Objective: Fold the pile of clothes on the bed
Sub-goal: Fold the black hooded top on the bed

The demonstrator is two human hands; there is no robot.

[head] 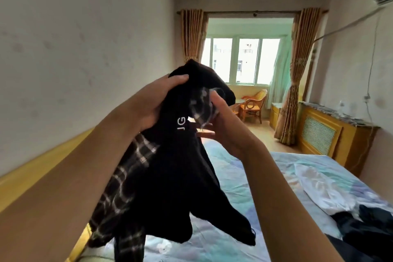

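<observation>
I hold a black garment (178, 181) with white letters and a black-and-white plaid lining up in the air over the bed (231, 176). My left hand (157, 100) grips its top left part, thumb over the fabric. My right hand (221, 119) pinches the plaid part near the collar. The garment hangs down between my forearms, its lower ends dangling above the sheet. A white garment (323, 189) and dark clothes (365, 232) lie in a pile on the right side of the bed.
The bed has a light blue patterned sheet and a yellow wooden side rail (42, 168) against the left wall. A wooden radiator cover (331, 136) stands along the right wall. Beyond the bed are a wicker chair (253, 104), curtains and a window.
</observation>
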